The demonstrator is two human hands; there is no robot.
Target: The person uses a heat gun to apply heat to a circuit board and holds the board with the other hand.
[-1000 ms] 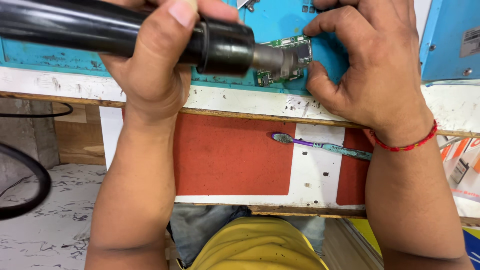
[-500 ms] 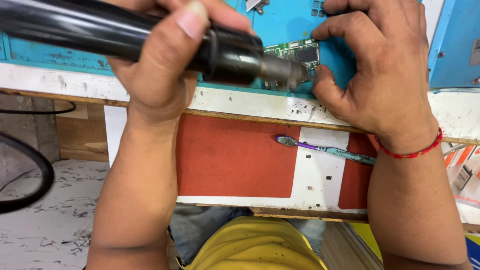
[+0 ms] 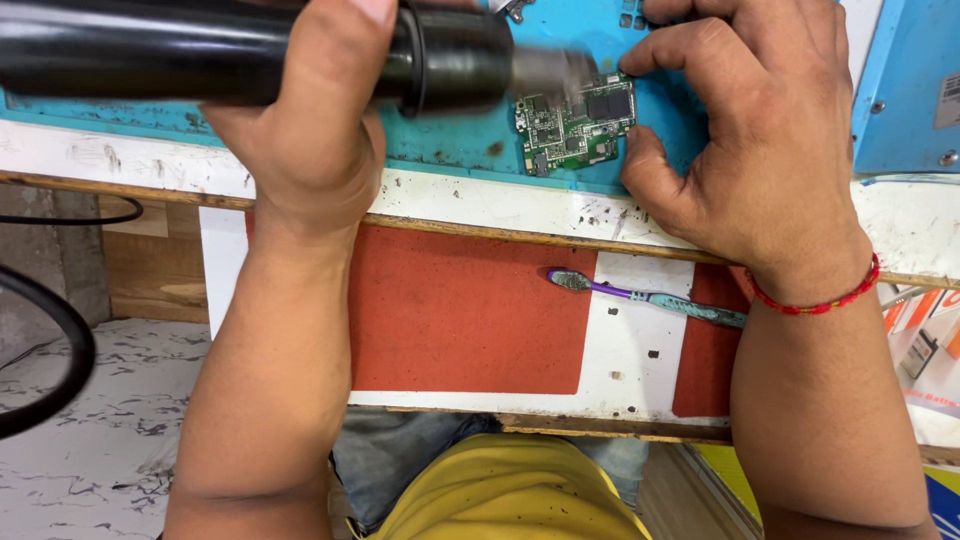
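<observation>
Head view: left hand [image 3: 310, 130] wrapped around black hot-air gun [image 3: 250, 50], nozzle (blurred) just beside the green circuit board [image 3: 575, 125] on the blue mat [image 3: 450, 150]. Right hand [image 3: 750, 140] pins the board's edge with fingertips. Heating looks mid-way; no part lifted yet.

1. Glossy black cylindrical hot-air tool [image 3: 200, 50], with a dull grey metal nozzle.
2. Small green circuit board [image 3: 575, 125], dotted with dark chips and silvery parts.
3. Turquoise rubber work mat [image 3: 450, 140], speckled with dark marks.
4. Red-and-white panelled shelf [image 3: 470, 310].
5. Purple-and-teal plastic toothbrush [image 3: 650, 297].
6. Thin red thread bracelet [image 3: 815, 300].
7. Yellow cloth garment [image 3: 510, 500].
</observation>
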